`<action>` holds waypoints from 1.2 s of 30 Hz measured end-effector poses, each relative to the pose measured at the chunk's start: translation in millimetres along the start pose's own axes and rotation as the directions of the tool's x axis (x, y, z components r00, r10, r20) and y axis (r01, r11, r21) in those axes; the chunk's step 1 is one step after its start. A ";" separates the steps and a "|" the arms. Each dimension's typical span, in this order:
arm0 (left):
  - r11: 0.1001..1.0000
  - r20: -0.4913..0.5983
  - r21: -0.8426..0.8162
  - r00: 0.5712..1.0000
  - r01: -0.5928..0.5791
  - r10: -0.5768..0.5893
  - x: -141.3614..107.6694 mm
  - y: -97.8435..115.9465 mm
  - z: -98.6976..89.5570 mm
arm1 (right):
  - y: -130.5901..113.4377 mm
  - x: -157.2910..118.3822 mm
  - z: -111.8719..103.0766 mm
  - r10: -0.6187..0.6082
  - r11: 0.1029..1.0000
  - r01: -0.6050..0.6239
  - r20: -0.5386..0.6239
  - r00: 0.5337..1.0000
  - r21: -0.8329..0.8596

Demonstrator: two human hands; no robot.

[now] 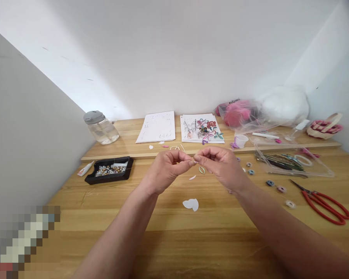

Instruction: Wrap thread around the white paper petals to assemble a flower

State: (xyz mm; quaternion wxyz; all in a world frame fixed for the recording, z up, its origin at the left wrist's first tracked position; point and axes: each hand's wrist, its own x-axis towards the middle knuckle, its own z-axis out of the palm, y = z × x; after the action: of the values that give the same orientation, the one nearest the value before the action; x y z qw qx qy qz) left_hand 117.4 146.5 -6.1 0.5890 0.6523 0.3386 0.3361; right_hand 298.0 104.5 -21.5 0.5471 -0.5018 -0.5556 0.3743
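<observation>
My left hand (169, 169) and my right hand (221, 166) meet above the middle of the wooden table (163, 240), their fingertips pinched close together. Between them is a tiny pale piece (195, 162), too small to make out clearly; both hands grip at it. Just below the fingertips lie a green leaf-shaped loop (202, 170) and a thin pale petal-like sliver (192, 177). Nearer to me, white rounded cut pieces (191, 204) rest on the wood.
A black tray of beads (109, 170), a glue tube (85, 169) and a water bottle (101, 128) stand left. Behind are paper sheets (157, 127). Right are thread spools (270, 183), red-handled scissors (322, 201), a clear plastic tray (322, 172) and a small basket (324, 129).
</observation>
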 end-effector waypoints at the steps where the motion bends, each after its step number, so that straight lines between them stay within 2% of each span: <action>1: 1.000 -0.028 -0.007 1.000 -0.011 0.011 0.9 -0.9 0.2 | 1.5 0.1 2.1 0.034 0.999 -0.034 0.001 0.999 0.040; 4: 0.998 -0.128 -0.018 0.990 -0.062 0.059 4.1 -5.7 0.5 | 3.1 -2.5 8.7 0.109 0.989 -0.111 0.028 0.994 0.098; 6: 0.995 -0.190 -0.002 0.977 -0.096 0.094 6.1 -9.0 0.4 | 0.6 -6.6 12.5 0.123 0.990 -0.127 0.060 0.991 0.061; 9: 0.993 -0.242 0.089 0.965 -0.082 0.102 6.7 -9.1 0.6 | -7.5 -14.5 15.0 0.053 0.997 -0.049 0.060 0.997 -0.062; 13: 0.973 -0.140 0.231 0.988 -0.029 0.063 1.6 -0.7 2.0 | -15.6 -18.6 9.2 -0.148 0.966 0.144 -0.005 0.989 -0.215; 15: 0.965 -0.066 0.259 0.996 -0.043 0.062 -1.2 2.7 2.2 | -15.0 -15.4 3.7 -0.172 0.961 0.166 -0.010 0.985 -0.221; 18: 0.975 -0.008 0.215 0.998 -0.060 0.063 -2.8 3.1 1.1 | -9.8 -7.3 -2.6 -0.106 0.988 0.104 -0.010 0.994 -0.114; 21: 0.990 -0.014 0.113 0.996 -0.089 0.091 -1.3 -0.3 -0.1 | -3.5 -1.8 -1.7 0.010 1.000 -0.009 -0.015 1.000 0.030; 24: 0.990 -0.076 0.051 0.988 -0.133 0.137 1.8 -5.6 -0.6 | 0.7 -2.3 4.7 0.127 0.977 -0.130 0.025 0.992 0.171; 27: 0.988 -0.183 0.029 0.971 -0.150 0.153 4.8 -11.4 -0.8 | -0.8 -7.5 11.2 0.159 0.975 -0.166 0.062 0.985 0.145; 29: 0.989 -0.244 0.038 0.959 -0.142 0.147 6.0 -14.0 -0.9 | -5.1 -12.1 13.1 0.115 0.992 -0.117 0.046 0.992 0.048; 31: 0.991 -0.250 0.061 0.960 -0.116 0.128 6.0 -13.8 -0.8 | -10.2 -16.3 12.4 0.020 0.999 -0.019 0.018 1.000 -0.047; 34: 0.992 -0.175 0.103 0.981 -0.066 0.084 3.5 -8.7 -0.1 | -15.6 -19.0 7.5 -0.153 0.972 0.145 -0.027 0.988 -0.187; 36: 0.988 -0.126 0.150 0.990 -0.038 0.058 1.2 -4.5 0.5 | -16.1 -17.5 3.3 -0.224 0.943 0.205 -0.046 0.973 -0.264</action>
State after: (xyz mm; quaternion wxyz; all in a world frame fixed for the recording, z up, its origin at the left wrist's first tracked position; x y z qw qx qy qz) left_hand 118.2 147.6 -10.5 0.5076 0.6786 0.3843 0.3662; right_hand 290.6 84.5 -10.4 0.5353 -0.5187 -0.6298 0.2182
